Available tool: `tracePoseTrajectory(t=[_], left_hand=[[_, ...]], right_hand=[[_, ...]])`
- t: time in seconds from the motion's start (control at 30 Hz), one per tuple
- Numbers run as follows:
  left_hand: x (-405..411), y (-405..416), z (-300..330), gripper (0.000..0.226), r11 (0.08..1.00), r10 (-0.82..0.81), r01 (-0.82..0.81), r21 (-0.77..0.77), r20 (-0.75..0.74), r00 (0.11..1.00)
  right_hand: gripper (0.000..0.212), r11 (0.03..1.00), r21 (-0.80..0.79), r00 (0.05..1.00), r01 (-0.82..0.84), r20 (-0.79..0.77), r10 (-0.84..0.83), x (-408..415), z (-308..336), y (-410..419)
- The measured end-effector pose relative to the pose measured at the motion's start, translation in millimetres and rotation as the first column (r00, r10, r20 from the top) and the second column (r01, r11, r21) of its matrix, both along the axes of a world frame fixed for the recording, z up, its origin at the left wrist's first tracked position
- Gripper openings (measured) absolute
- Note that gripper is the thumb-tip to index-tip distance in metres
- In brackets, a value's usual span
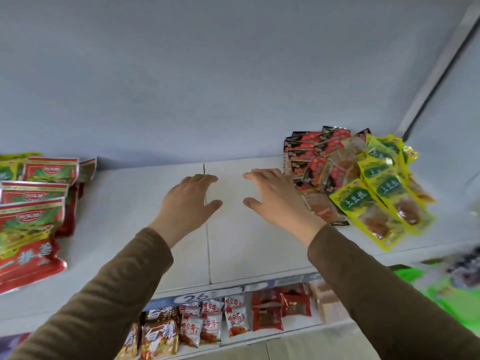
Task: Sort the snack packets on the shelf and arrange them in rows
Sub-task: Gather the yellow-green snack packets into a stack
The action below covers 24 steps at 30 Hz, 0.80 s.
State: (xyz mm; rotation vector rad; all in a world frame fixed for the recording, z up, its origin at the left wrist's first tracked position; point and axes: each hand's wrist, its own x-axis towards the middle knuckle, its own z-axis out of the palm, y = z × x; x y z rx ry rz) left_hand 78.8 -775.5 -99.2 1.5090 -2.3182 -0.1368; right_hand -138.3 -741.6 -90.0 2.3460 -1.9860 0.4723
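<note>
A white shelf runs across the view. At its right lies a mixed heap: yellow-green packets on top of and beside red-and-black packets. Red-and-green packets are stacked at the left. My left hand hovers over the bare middle of the shelf, fingers relaxed and holding nothing. My right hand is spread open beside it, its outer edge close to the red-and-black packets; whether it touches them I cannot tell.
The grey back wall closes the shelf behind. A metal upright bounds the right side. Below the price strip, a lower shelf holds several small snack packets. Green blurred goods sit at the lower right.
</note>
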Motion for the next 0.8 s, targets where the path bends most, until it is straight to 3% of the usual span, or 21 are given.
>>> tracePoseTrajectory(t=[0.8], left_hand=[[-200, -4, -6, 0.059, 0.996, -0.059, 0.062, 0.059, -0.05, 0.997]], right_hand=[[0.071, 0.998, 0.04, 0.999, -0.05, 0.023, 0.049, -186, 1, -2]])
